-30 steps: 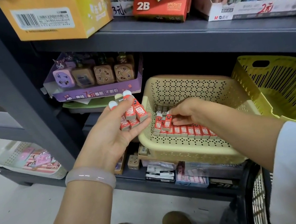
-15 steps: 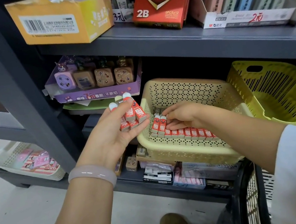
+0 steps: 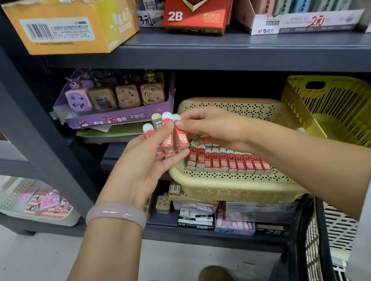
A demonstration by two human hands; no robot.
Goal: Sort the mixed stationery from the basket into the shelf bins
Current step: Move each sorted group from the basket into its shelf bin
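The cream basket is perforated plastic with a dull sheen, and the yellow-green basket beside it is slotted plastic. The erasers wear glossy red paper sleeves over matt white ends. The shelf looks like matt grey painted metal. The yellow box is torn cardboard. The bracelet is smooth, polished and translucent.

left hand holding erasers, right hand pinching one
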